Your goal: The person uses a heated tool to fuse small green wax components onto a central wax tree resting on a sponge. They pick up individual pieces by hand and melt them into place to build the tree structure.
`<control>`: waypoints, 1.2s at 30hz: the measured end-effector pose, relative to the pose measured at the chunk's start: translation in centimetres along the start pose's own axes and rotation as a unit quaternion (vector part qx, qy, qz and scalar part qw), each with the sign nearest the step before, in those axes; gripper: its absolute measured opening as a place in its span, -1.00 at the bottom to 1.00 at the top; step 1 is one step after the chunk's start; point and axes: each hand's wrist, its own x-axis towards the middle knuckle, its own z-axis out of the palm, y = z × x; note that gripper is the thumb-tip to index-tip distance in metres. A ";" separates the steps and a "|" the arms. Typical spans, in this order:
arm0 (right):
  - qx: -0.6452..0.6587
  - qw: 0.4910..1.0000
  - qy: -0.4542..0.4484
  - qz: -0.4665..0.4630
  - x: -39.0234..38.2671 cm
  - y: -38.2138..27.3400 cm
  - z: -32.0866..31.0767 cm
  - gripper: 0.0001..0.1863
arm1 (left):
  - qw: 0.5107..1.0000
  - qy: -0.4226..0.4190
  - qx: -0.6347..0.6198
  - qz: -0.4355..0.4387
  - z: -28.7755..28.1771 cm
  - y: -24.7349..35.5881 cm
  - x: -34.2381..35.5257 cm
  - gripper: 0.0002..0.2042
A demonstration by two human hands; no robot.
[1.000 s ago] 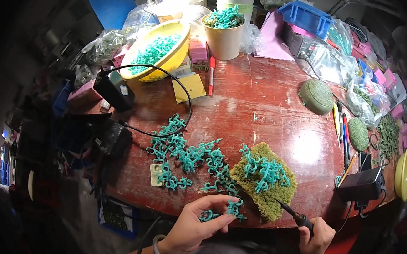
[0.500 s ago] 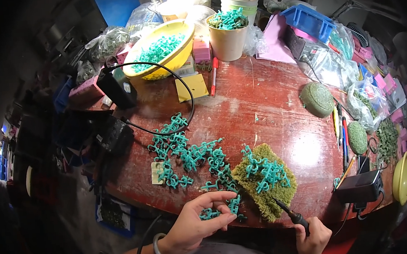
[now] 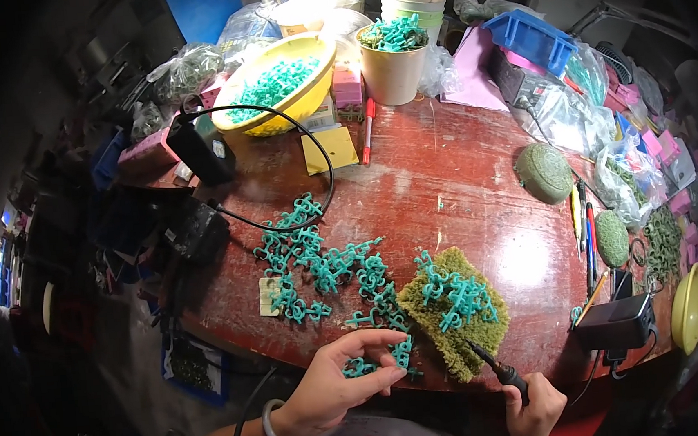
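Observation:
My left hand [image 3: 329, 387], a pale bangle on its wrist, is curled at the table's near edge. Its thumb and forefinger close toward a small teal plastic-looking piece [image 3: 402, 351]; another teal piece [image 3: 359, 368] shows between the fingers. In my right hand [image 3: 538, 413] is a black pen-like iron [image 3: 507, 374], its thin tip touching or just above a mossy green pad [image 3: 464, 356]. A heap of hooked teal pieces [image 3: 458, 295] lies on that pad. Left of it, more teal pieces [image 3: 332, 267] are spread over the red table [image 3: 412, 188].
At the back stand a yellow basin [image 3: 318, 81] and a white bucket [image 3: 391, 75], both with teal pieces. A black cable [image 3: 330, 166] arches over the left side. Pens [image 3: 590, 240], a round green block [image 3: 544, 171] and a black box [image 3: 617, 321] line the right.

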 end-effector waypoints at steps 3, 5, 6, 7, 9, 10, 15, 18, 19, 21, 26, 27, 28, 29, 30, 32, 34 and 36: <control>0.012 1.000 0.012 -0.006 0.0 -0.1 0.1 -0.71 | 1.000 -0.004 0.001 0.002 -0.1 0.0 0.1 -0.60; 0.081 0.997 0.008 -0.001 -0.2 -0.1 0.1 -0.69 | 1.000 0.001 0.003 -0.007 0.1 0.1 0.0 -0.60; 0.081 0.997 0.009 -0.001 -0.1 -0.2 0.2 -0.69 | 1.000 0.001 0.004 -0.007 0.2 0.1 0.0 -0.60; 0.100 0.995 0.000 -0.015 0.0 -0.5 0.3 -0.69 | 1.000 0.003 0.010 -0.004 0.2 0.1 0.0 -0.60; 0.119 0.992 -0.010 -0.029 0.4 -1.0 0.5 -0.69 | 1.000 0.006 0.017 -0.002 0.2 0.1 0.0 -0.60; 0.131 0.990 -0.021 -0.040 0.7 -1.3 0.6 -0.69 | 1.000 0.006 0.017 0.001 0.2 0.0 0.0 -0.60; 0.135 0.989 -0.046 -0.042 0.8 -1.5 1.0 -0.68 | 1.000 0.010 0.020 0.001 0.1 -0.2 0.2 -0.59; 0.140 0.989 -0.038 -0.024 0.8 -1.3 0.7 -0.68 | 1.000 0.018 -0.001 -0.020 0.2 0.2 0.1 -0.58; 0.141 0.989 -0.039 -0.025 0.7 -1.2 0.5 -0.68 | 0.999 0.017 -0.005 -0.031 0.1 0.3 0.0 -0.58; 0.102 0.994 -0.021 -0.009 0.4 -0.8 0.0 -0.68 | 0.999 0.017 -0.008 -0.042 -0.1 0.2 0.0 -0.57; 0.030 0.999 -0.040 -0.011 0.6 -0.5 -0.4 -0.67 | 0.999 0.010 -0.010 -0.046 -0.3 0.2 0.1 -0.56; 0.030 0.999 -0.039 -0.012 0.5 -0.3 -0.3 -0.67 | 0.999 0.010 -0.010 -0.046 -0.2 0.3 0.1 -0.56; 0.029 0.999 -0.022 -0.017 0.4 -0.2 -0.3 -0.67 | 0.999 0.010 -0.012 -0.047 -0.1 0.4 0.1 -0.57; 0.029 0.999 -0.005 -0.022 0.3 -0.2 -0.3 -0.66 | 0.999 0.010 -0.014 -0.047 0.0 0.4 0.0 -0.57; 0.029 0.999 -0.005 -0.022 0.3 -0.2 -0.2 -0.66 | 0.999 0.011 -0.014 -0.047 -0.1 0.4 0.1 -0.57; 0.007 0.999 -0.030 -0.011 0.4 -0.3 -0.2 -0.65 | 0.999 0.007 -0.012 -0.049 -0.2 0.3 0.2 -0.56; 0.020 0.999 -0.022 -0.014 0.4 -0.2 -0.1 -0.65 | 0.999 0.011 -0.015 -0.044 0.1 0.7 -0.1 -0.59; 0.031 0.999 -0.015 -0.015 0.3 0.0 0.1 -0.66 | 0.999 0.013 -0.019 -0.042 0.1 1.0 0.0 -0.63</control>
